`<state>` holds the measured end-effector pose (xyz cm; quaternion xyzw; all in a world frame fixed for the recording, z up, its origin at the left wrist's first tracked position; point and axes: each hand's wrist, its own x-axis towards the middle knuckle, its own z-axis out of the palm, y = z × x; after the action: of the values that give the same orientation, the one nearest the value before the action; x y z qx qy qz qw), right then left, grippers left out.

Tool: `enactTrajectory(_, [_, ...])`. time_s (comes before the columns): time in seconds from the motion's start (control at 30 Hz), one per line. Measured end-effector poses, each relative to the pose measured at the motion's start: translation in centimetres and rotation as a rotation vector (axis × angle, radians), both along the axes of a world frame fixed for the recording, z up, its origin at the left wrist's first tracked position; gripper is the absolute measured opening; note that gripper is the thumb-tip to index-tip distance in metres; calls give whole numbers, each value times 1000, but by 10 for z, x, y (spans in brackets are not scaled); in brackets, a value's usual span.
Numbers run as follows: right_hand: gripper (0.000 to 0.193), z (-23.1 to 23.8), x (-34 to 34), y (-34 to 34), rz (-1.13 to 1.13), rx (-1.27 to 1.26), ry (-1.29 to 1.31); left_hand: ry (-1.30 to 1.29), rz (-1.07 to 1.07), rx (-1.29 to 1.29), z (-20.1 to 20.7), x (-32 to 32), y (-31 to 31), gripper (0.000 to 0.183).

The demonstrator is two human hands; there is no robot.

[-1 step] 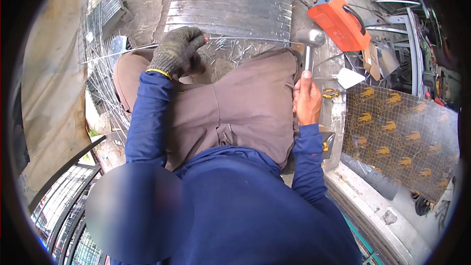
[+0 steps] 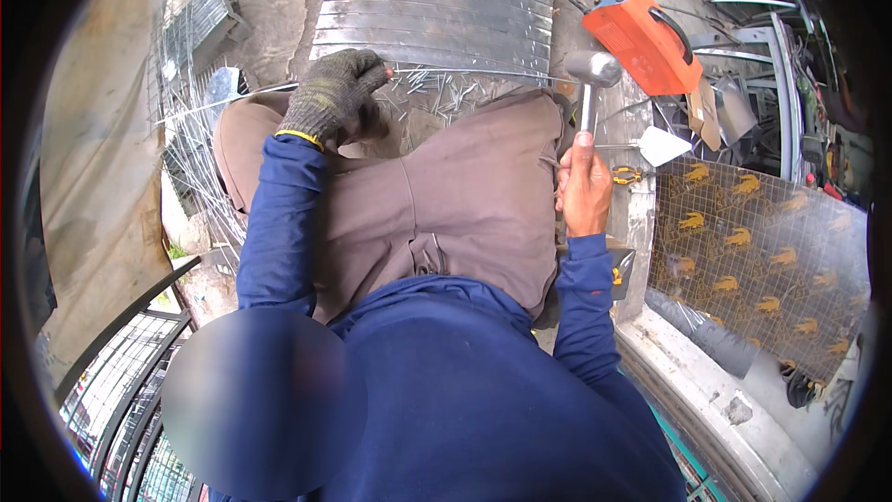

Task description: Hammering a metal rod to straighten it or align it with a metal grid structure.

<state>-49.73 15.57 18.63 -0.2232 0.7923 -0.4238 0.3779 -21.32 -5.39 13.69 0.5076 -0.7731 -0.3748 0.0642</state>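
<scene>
My left hand (image 2: 333, 98), in a dark grey knit glove with a yellow cuff edge, is closed around a thin metal rod (image 2: 483, 72). The rod runs crosswise over the gap between my knees. A hammer (image 2: 593, 69) with a shiny rounded head stands upright in my bare right hand (image 2: 583, 188), thumb along its handle. Its head is near the rod's right end; whether they touch I cannot tell. Short cut metal pieces (image 2: 432, 91) lie scattered on the ground beyond my lap.
A slatted metal sheet (image 2: 432, 9) lies ahead. To the right are an orange machine with a black handle (image 2: 641, 42), a white trowel-shaped blade (image 2: 663, 146), yellow-handled pliers (image 2: 627, 175) and a patterned brown board (image 2: 753, 260). Thin rods (image 2: 200, 163) are piled at left.
The hammer head has shifted slightly up and to the right with my right hand. My left hand stays almost where it was on the rod.
</scene>
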Motion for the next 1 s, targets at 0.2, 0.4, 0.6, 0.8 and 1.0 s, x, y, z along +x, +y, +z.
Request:
enactTrajectory(0.2, [52,22,2,-5,-32,-185,1,25,3,-2,-5,3,-2,41])
enactTrajectory(0.4, [57,-1,2,-11,32,-147,-5,10,-6,12,-6,2,-2,41])
enactTrajectory(0.6, [60,5,-3,-21,79,-38,24,9,2,-43,-5,0,1,31])
enactTrajectory(0.8, [60,-10,2,-12,108,169,-50,21,8,-24,-1,0,0,29])
enactTrajectory(1.0, [59,15,3,-12,-1,20,-82,88,42,-10,-13,7,-3,34])
